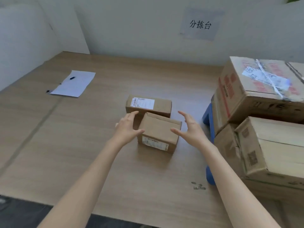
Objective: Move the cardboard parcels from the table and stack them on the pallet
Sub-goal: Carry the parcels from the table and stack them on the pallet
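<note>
Two small cardboard parcels sit on the wooden table (82, 153). The nearer parcel (160, 129) has a label on its front face. The farther parcel (158, 105) lies just behind it with a white label on top. My left hand (128, 127) hovers open at the nearer parcel's left side, fingers spread. My right hand (189, 127) hovers open at its right side. Neither hand grips the box. At the right, larger cardboard boxes (263, 84) are stacked on a blue pallet (209, 119).
A white sheet of paper (74, 83) with dark clips lies at the table's far left. A paper sign (199, 24) hangs on the wall behind. A lower stacked box (271, 148) stands close to my right forearm. Small metal bits (199, 186) lie near the pallet.
</note>
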Tool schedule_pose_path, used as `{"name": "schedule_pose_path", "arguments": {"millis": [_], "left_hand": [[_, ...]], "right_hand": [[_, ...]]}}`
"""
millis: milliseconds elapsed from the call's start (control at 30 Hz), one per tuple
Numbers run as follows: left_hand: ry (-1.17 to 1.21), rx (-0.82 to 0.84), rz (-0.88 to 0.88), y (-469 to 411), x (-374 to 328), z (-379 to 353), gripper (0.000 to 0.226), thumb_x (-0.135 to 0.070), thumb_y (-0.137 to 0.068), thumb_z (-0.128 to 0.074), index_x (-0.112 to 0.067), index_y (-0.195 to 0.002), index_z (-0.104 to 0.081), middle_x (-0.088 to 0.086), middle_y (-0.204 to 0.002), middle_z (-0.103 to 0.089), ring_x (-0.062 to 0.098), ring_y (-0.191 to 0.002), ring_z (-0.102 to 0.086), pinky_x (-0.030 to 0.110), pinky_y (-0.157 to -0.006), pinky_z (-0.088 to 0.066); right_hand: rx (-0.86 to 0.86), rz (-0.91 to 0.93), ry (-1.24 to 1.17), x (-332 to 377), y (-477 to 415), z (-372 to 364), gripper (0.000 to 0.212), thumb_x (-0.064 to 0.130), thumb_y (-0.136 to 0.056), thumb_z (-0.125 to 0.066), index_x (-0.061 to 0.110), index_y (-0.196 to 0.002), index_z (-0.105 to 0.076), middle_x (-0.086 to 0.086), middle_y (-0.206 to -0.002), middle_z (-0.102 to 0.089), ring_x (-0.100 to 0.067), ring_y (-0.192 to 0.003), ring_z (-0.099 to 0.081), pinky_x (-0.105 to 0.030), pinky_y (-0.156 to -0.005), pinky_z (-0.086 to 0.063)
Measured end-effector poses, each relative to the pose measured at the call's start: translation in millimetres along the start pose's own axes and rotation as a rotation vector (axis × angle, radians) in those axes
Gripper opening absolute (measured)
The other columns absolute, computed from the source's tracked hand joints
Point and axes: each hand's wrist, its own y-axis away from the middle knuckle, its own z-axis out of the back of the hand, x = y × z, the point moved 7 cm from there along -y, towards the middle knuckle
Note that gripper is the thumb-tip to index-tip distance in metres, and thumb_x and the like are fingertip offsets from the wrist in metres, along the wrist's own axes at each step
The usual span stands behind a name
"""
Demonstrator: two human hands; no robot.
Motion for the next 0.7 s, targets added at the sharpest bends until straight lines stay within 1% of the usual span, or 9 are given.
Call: {"name": "schedule_pose_path", "arguments": {"millis": [67,200,300,367,433,533,700], "left_hand": [[-0.007,0.073,0.029,-13,21,-21,0.088,-0.044,-0.074,-0.077,-0.024,-0.147,-0.031,0.002,-0.147,-0.041,0.024,-0.134,-0.038,0.050,-0.107,-0.033],[-0.007,0.194,0.060,-31,50,-63,0.096,-0.044,-0.073,-0.078,-0.026,-0.150,-0.022,0.003,-0.150,-0.035,0.025,-0.136,-0.034,0.051,-0.108,-0.029],[0.019,0.259,0.066,-39,62,-91,0.103,-0.044,-0.072,-0.079,-0.027,-0.151,-0.016,0.003,-0.151,-0.032,0.025,-0.136,-0.034,0.050,-0.107,-0.029],[0.052,0.295,0.066,-42,66,-106,0.108,-0.044,-0.070,-0.080,-0.027,-0.152,-0.011,0.002,-0.153,-0.028,0.024,-0.138,-0.031,0.049,-0.108,-0.029],[0.075,0.311,0.064,-45,67,-116,0.114,-0.043,-0.069,-0.080,-0.027,-0.153,-0.004,0.000,-0.156,-0.025,0.023,-0.140,-0.029,0.050,-0.108,-0.030],[0.117,0.300,0.071,-48,64,-124,0.116,-0.037,-0.071,-0.079,-0.024,-0.153,0.002,0.001,-0.155,-0.028,0.023,-0.139,-0.032,0.046,-0.108,-0.033],[0.134,0.263,0.071,-52,58,-121,0.112,-0.034,-0.073,-0.078,-0.020,-0.153,-0.002,0.004,-0.151,-0.037,0.026,-0.135,-0.038,0.042,-0.106,-0.035]], "right_hand": [[0.020,-0.062,0.012,-21,-7,-27,0.084,0.044,-0.083,-0.070,0.030,-0.151,-0.022,0.001,-0.155,-0.028,-0.018,-0.140,-0.030,-0.037,-0.109,-0.032],[0.054,-0.192,0.007,-63,-12,-69,0.090,0.049,-0.081,-0.070,0.040,-0.151,-0.014,-0.002,-0.158,-0.020,-0.022,-0.144,-0.022,-0.045,-0.112,-0.030],[0.071,-0.276,-0.012,-87,-12,-89,0.097,0.047,-0.079,-0.073,0.039,-0.152,-0.009,-0.001,-0.157,-0.020,-0.021,-0.143,-0.024,-0.043,-0.111,-0.030],[0.085,-0.292,-0.028,-95,-13,-98,0.100,0.043,-0.080,-0.074,0.039,-0.152,-0.006,-0.001,-0.155,-0.024,-0.020,-0.140,-0.028,-0.039,-0.109,-0.032],[0.086,-0.288,-0.046,-99,-15,-106,0.100,0.039,-0.080,-0.075,0.040,-0.152,-0.005,-0.001,-0.151,-0.028,-0.020,-0.137,-0.032,-0.037,-0.108,-0.033],[0.066,-0.280,-0.060,-101,-18,-112,0.102,0.034,-0.080,-0.076,0.040,-0.152,-0.004,-0.002,-0.151,-0.030,-0.020,-0.136,-0.034,-0.039,-0.110,-0.034],[0.056,-0.262,-0.066,-97,-21,-112,0.099,0.031,-0.081,-0.076,0.040,-0.152,-0.008,-0.002,-0.151,-0.032,-0.021,-0.136,-0.036,-0.039,-0.112,-0.033]]}}
